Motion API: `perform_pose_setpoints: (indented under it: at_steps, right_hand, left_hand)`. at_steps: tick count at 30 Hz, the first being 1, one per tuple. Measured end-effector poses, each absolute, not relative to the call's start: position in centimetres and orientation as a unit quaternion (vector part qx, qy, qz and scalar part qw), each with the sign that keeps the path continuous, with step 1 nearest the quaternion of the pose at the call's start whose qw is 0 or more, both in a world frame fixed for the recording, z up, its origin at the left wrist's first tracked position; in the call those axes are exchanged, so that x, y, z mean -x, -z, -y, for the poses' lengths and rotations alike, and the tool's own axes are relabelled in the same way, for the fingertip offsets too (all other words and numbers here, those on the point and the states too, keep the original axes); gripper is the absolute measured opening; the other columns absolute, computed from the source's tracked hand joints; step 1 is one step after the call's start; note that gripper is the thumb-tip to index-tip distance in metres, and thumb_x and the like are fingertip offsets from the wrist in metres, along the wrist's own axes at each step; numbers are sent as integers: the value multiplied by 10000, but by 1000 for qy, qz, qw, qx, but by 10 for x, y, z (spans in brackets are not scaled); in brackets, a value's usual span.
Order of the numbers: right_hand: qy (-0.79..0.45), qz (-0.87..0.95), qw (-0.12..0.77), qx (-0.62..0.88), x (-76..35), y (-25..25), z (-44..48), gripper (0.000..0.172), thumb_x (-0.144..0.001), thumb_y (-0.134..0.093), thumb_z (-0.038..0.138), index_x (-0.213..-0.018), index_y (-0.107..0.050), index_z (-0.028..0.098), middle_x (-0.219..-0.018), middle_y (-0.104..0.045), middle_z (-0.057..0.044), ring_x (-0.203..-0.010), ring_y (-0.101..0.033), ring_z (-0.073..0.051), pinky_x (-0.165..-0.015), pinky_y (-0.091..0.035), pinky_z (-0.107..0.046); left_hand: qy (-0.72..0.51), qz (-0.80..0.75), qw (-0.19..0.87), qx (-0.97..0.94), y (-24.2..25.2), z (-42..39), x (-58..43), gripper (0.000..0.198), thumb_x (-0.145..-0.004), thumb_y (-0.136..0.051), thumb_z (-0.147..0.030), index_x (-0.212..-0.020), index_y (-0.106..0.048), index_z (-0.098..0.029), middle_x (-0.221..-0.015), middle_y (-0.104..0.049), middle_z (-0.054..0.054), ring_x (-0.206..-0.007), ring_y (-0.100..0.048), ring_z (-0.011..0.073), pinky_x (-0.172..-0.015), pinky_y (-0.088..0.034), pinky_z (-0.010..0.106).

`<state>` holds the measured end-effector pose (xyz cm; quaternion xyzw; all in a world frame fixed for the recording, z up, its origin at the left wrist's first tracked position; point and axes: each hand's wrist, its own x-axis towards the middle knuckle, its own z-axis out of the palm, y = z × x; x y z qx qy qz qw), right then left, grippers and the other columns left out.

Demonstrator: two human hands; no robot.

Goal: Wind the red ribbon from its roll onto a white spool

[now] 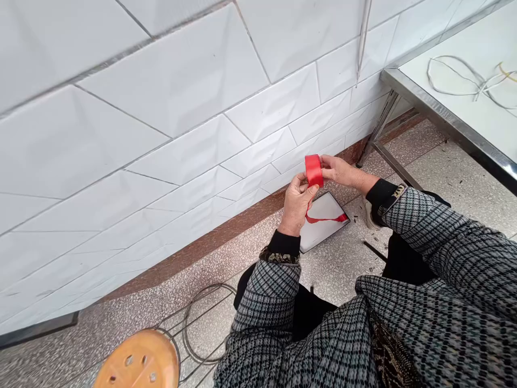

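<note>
A red ribbon [314, 169] is stretched flat and upright between both hands, in front of the tiled wall. My left hand [296, 206] pinches its lower end with thumb and fingers closed. My right hand [338, 170] grips its upper end from the right side. A thin tail of the same ribbon [327, 219] loops down below my hands, over a flat white board with a dark edge [323, 221] that lies on the floor against the wall base.
White tiled wall [181, 108] on the left with a brown skirting. A steel-framed table [452, 116] with loose wires [464, 78] stands at the upper right. An orange round stool seat [137, 361] on a wire frame sits at the bottom left. Speckled floor with small debris.
</note>
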<state>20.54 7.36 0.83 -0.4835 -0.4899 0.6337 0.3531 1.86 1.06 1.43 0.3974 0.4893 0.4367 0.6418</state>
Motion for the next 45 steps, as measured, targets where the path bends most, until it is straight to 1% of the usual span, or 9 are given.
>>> perform_pose_setpoints:
  at_steps: [3, 8, 12, 19, 26, 33, 37, 40, 45]
  right_hand:
    - [-662, 403, 368, 514, -201, -16, -73, 65, -1034, -764, 180, -977, -735, 193, -879, -808, -44, -777, -727, -173, -716, -610, -235]
    - [-740, 271, 367, 494, -199, -26, -74, 248, -1148, -708, 262, -907, -714, 204, -814, -805, -64, -697, -737, -164, -680, -626, -226]
    - [-781, 197, 356, 474, -200, -27, -75, 333, -1207, -650, 322, -895, -681, 211, -782, -784, -52, -625, -718, -154, -623, -612, -220]
    - [-812, 170, 320, 457, -200, -26, -73, 299, -1211, -643, 383, -991, -733, 202, -752, -780, -50, -609, -698, -164, -620, -633, -230]
    - [-819, 187, 297, 454, -199, -25, -72, 376, -1239, -580, 424, -975, -734, 207, -762, -792, -53, -594, -695, -168, -613, -643, -243]
    - [-815, 200, 279, 466, -200, -25, -73, 267, -1147, -726, 456, -1055, -774, 210, -772, -794, -44, -624, -695, -168, -623, -641, -242]
    - [-823, 197, 265, 462, -201, -30, -72, 251, -1149, -695, 423, -1075, -790, 203, -705, -763, -29, -533, -620, -147, -520, -570, -212]
    - [-832, 186, 247, 460, -201, -33, -72, 259, -1161, -660, 394, -1041, -777, 197, -651, -735, -17, -473, -576, -130, -464, -528, -191]
    - [-844, 176, 229, 451, -203, -33, -71, 251, -1138, -716, 397, -997, -759, 193, -628, -715, -3, -440, -562, -105, -426, -495, -156]
  left_hand:
    - [-498, -510, 577, -398, -10, -6, -29, 486, -851, -932, -486, -1176, -673, -234, -643, -554, -97, -520, -424, 88, -546, -363, 255]
    - [-501, -511, 535, -449, -7, -1, -35, 443, -898, -855, -621, -865, -665, -222, -635, -506, -71, -559, -393, 94, -547, -337, 260]
    - [-458, -487, 577, -469, -7, -2, -33, 491, -903, -830, -656, -772, -648, -219, -619, -520, -53, -550, -404, 93, -549, -329, 264]
    - [-434, -514, 585, -453, -9, -4, -32, 467, -865, -856, -647, -773, -699, -217, -527, -421, -81, -520, -338, 98, -517, -263, 264]
    - [-415, -503, 612, -447, -10, -4, -33, 459, -799, -895, -627, -774, -718, -205, -522, -392, -90, -507, -272, 85, -506, -224, 263]
    - [-419, -548, 536, -486, -9, -6, -33, 337, -881, -871, -418, -716, -677, -198, -623, -561, -42, -613, -463, 120, -616, -376, 275]
    - [-460, -581, 451, -497, -10, -6, -35, 159, -866, -872, -187, -947, -740, -221, -610, -532, -87, -609, -465, 128, -672, -407, 277]
    - [-463, -569, 434, -524, -11, -7, -34, 395, -857, -860, -101, -1206, -784, -269, -582, -461, -122, -593, -444, 137, -710, -424, 285]
    - [-446, -549, 472, -526, -12, -12, -31, 404, -848, -859, -105, -1218, -818, -264, -570, -398, -126, -559, -378, 123, -648, -379, 285]
